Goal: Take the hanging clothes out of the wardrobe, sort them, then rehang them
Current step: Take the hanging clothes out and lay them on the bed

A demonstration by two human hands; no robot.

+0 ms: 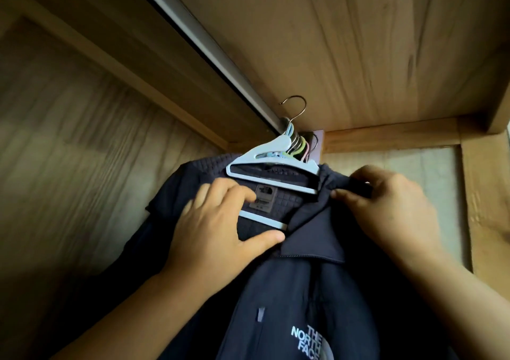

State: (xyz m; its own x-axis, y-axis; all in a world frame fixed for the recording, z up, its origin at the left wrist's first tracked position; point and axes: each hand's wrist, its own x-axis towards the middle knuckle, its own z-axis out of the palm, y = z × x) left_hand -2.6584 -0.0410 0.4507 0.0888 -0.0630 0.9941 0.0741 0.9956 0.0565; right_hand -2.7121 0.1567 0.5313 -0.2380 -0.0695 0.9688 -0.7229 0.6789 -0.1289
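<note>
While both hands are reaching up into the wardrobe [69, 144], a dark navy jacket [289, 290] is hanging in front of the camera, its collar lying open and its white chest lettering showing at the lower right. The jacket is sitting on a pale blue hanger [271, 163], whose lower bar is crossing the quilted inner lining just under the neck label [262, 197]. The left hand [215, 227] is lying on the inside of the jacket at the neck, its grip curling: the fingers are bending over the lining beside the label and over the hanger's lower bar, while the thumb is stretching out to the right along the fabric below. Whether those fingers are truly clasping the bar is hard to tell. The right hand [386, 205] is holding the right side of the collar, its grip pinching a fold of dark cloth between thumb and fingertips. Above, a silver rail [198, 37] is running diagonally beneath the wooden top panel [358, 42]. A cluster of other hangers [299, 146], pale green, pink and blue among them, is crowding at the rail's far end just behind the blue one, and one metal hook [296, 106] is standing up above the rail.
</note>
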